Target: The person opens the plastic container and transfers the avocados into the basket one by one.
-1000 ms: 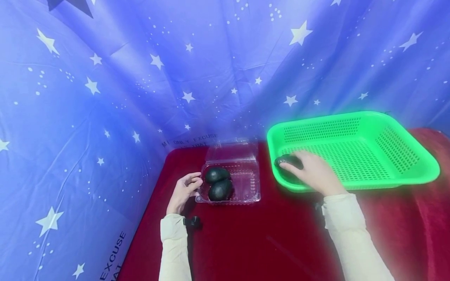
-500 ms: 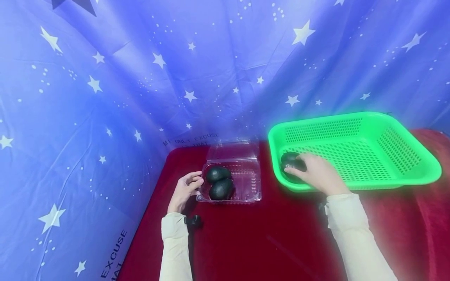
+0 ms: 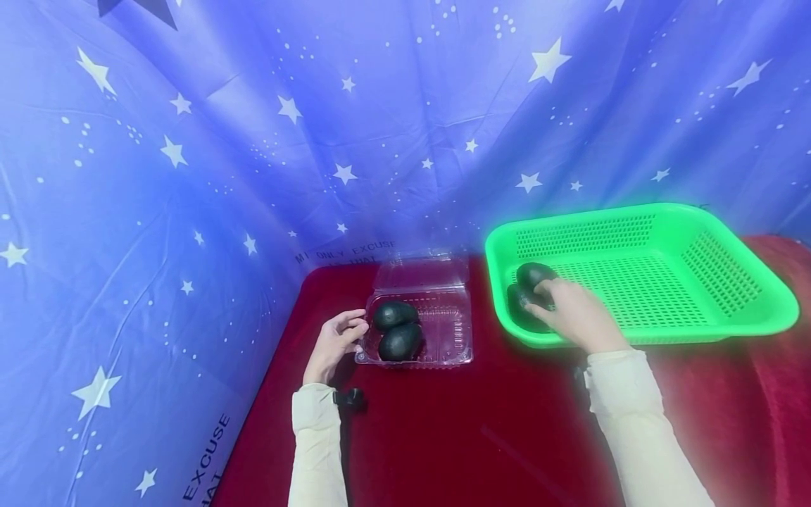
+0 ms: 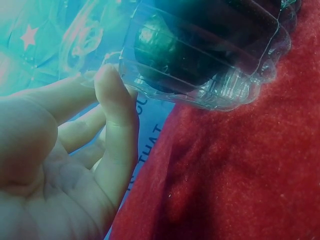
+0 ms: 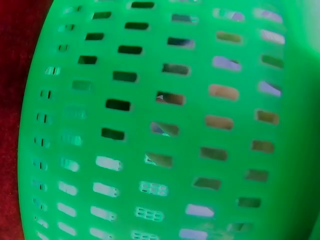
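Observation:
Two dark avocados [image 3: 399,343] lie together in the left part of a clear plastic clamshell box [image 3: 446,331], whose lid stands open at the back. My left hand [image 3: 329,345] pinches the box's left rim between thumb [image 4: 117,100] and finger. Inside the green basket [image 3: 640,331], at its left end, my right hand [image 3: 579,317] grips a dark avocado [image 3: 534,272] with thumb and fingers. Another avocado [image 3: 518,303] shows just in front of it, partly behind the thumb. In the right wrist view only the slotted basket wall [image 5: 195,115] fills the picture; the right hand is hidden there.
A red cloth [image 3: 443,436] covers the table. The basket stands to the right of the box, with a gap of cloth between. A blue star-patterned curtain [image 3: 393,127] hangs close behind and along the left side.
My right hand has moved slightly right and down into the basket with its avocado, from near the left rim. A second avocado now shows beside it. The left hand stays at the box.

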`<state>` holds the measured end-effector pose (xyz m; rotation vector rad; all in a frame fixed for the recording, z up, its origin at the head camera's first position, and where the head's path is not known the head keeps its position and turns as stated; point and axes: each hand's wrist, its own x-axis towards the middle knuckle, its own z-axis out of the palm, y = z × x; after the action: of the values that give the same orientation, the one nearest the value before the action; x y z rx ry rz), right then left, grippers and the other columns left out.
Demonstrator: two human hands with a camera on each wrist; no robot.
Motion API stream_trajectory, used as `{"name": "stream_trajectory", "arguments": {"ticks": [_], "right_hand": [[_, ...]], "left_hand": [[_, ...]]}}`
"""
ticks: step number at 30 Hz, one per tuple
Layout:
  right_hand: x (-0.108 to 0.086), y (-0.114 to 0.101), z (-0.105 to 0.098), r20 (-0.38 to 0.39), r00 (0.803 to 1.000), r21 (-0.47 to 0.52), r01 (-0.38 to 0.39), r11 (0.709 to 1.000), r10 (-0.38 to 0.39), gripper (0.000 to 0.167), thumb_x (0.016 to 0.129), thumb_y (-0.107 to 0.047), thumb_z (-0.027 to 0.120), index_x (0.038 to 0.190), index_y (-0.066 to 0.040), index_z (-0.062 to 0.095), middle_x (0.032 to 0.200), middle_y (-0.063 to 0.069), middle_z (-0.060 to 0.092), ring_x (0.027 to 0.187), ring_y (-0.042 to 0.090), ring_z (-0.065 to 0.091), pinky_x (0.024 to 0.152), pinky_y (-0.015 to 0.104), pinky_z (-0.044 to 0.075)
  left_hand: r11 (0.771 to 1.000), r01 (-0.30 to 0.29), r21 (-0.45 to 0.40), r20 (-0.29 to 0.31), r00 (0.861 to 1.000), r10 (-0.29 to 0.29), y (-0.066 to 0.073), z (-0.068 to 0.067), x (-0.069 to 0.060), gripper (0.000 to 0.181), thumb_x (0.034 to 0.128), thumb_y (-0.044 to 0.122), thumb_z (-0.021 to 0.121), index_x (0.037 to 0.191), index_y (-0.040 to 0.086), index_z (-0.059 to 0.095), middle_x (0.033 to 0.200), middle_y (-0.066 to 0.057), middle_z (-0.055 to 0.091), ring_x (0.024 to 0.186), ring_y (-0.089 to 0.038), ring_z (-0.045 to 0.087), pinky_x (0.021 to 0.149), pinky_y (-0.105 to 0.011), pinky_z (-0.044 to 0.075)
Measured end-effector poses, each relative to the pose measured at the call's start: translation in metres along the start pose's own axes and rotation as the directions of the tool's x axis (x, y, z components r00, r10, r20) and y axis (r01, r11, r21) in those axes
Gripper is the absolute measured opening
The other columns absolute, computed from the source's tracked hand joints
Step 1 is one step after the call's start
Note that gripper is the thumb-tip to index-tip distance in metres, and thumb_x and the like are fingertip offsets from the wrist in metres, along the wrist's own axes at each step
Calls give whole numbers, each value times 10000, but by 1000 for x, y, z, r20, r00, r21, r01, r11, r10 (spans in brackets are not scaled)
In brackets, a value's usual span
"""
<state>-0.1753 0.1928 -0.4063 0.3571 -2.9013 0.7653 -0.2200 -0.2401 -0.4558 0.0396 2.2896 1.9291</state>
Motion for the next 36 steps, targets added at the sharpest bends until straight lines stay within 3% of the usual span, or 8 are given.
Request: {"name": "stream_trajectory", "arguments": {"ticks": [5,13,22,36], "right_hand": [[0,-1,-1,9,1000,-7,0,1000,0,384,943,-253,662,1175,53,645,1140,218,687,1022,410,657,862,566,523],[0,-7,-2,-4,1000,-5,-4,1000,4,361,951,-237,653,1197,27,640,1168,206,680,1023,406,657,848,575,524],[7,-21,4,-101,992,-25,74,997,-76,276,937,-198,665,1139,-10,673,1091,161,694,982,361,665,827,542,545],[21,-51,24,-163,971,22,182,983,-176,221,912,-151,690,1090,-22,669,1028,123,671,969,288,632,853,463,555]], "left_hand": [[1000,7,1,11,1000,-7,0,-1,0,454,919,89,693,1340,-26,567,1048,-95,648,766,-75,596,564,-203,532],[1000,7,2,18,1000,-7,-2,-2,0,471,920,95,695,1352,-29,555,1065,-109,646,778,-74,599,571,-203,534],[1000,-3,2,7,1000,3,0,-2,0,432,919,88,688,1328,-4,583,1035,-57,648,773,-83,602,568,-215,539],[1000,-3,12,12,1000,2,0,-1,1,438,913,90,692,1328,-3,584,1028,-50,655,770,-86,604,570,-211,535]]}}
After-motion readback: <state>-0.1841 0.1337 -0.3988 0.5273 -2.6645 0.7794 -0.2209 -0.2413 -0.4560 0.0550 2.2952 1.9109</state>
